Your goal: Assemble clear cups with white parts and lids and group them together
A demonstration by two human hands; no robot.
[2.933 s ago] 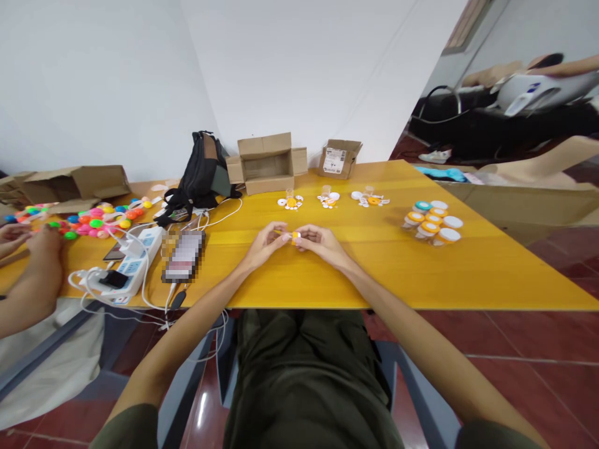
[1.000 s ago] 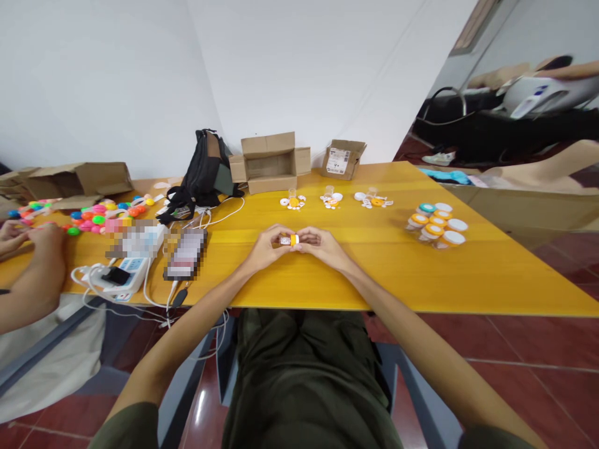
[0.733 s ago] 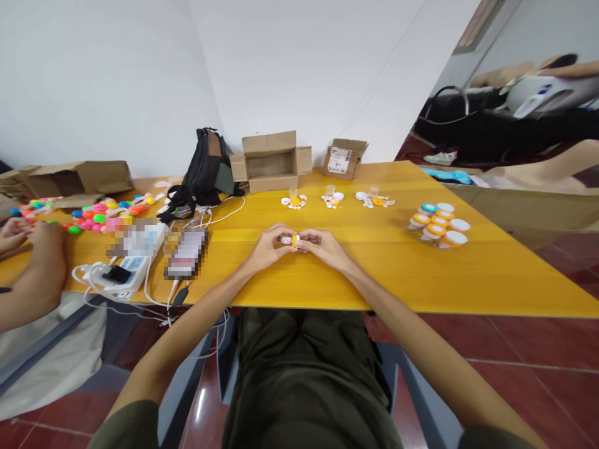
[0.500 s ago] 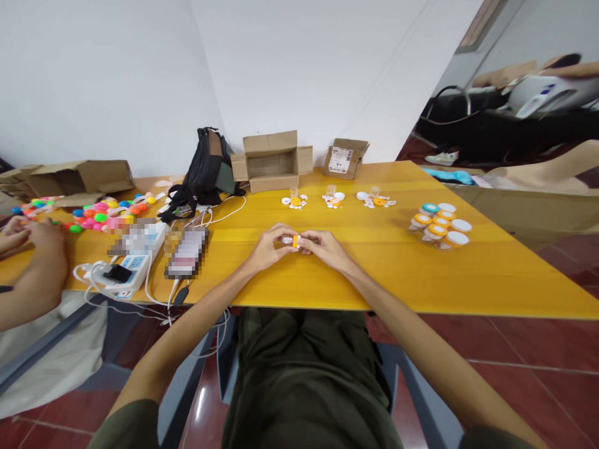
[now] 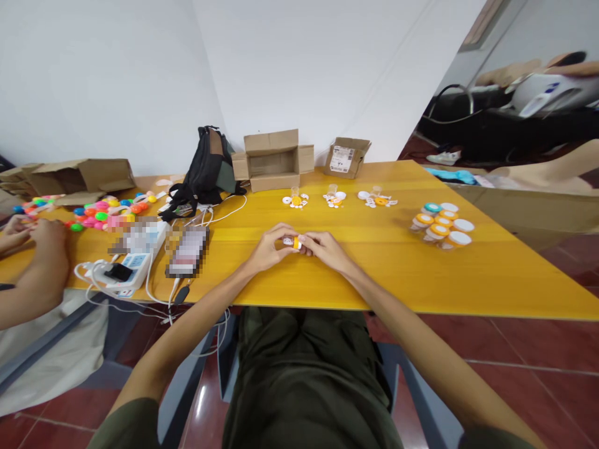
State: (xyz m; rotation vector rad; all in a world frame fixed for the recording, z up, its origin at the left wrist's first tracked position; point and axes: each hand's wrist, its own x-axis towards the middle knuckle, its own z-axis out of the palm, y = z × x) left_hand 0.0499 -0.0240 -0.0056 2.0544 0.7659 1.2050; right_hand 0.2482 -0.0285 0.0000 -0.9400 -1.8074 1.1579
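Note:
Both hands meet over the yellow table (image 5: 281,284), around a small clear jar with an orange and white lid (image 5: 296,242). White pieces show through its side. My left hand (image 5: 272,249) is closed around the jar's body. The fingers of my right hand (image 5: 324,248) are pinched at the lid end. Beyond my hands lie three small groups of parts, each with a clear cup, lid pieces and white bits: the left group (image 5: 296,201), the middle group (image 5: 335,198) and the right group (image 5: 380,201).
Lidded jars (image 5: 440,223) cluster at the right. Two cardboard boxes, one open (image 5: 274,167) and one labelled (image 5: 346,157), stand by the wall near a black backpack (image 5: 206,165). Left are a phone (image 5: 188,251), a power strip (image 5: 140,262), colourful balls (image 5: 100,215) and another person's arm (image 5: 40,274).
My hands stay nearly in place around the jar; the lid shows slightly more of its white end. The whole view has shifted very slightly.

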